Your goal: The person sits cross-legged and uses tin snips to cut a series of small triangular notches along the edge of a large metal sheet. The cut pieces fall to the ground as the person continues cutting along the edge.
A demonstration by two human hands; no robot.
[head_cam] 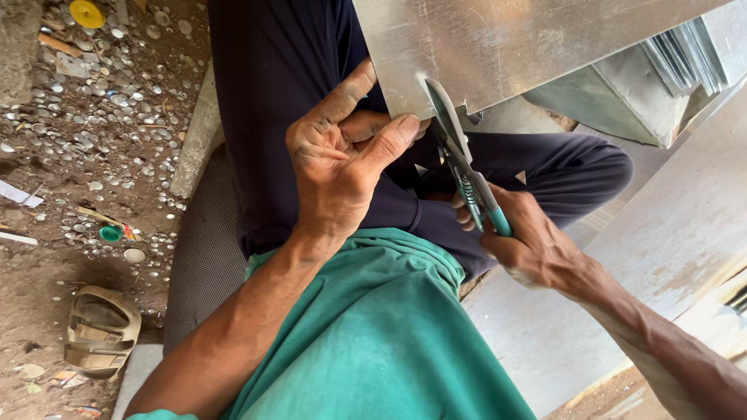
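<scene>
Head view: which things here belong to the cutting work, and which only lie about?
In use: flat grey metal sheet; green-handled tin snips; left hand; right hand.

Lying about: small round metal discs; tan sandal; yellow round cap; stacked cut sheets.

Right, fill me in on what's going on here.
A seated person is cutting a metal sheet with green-handled tin snips. The right hand squeezes the handles, with the blades biting into the sheet's lower edge. The left hand steadies that edge beside the cut. Small metal discs litter the ground, near a sandal.
</scene>
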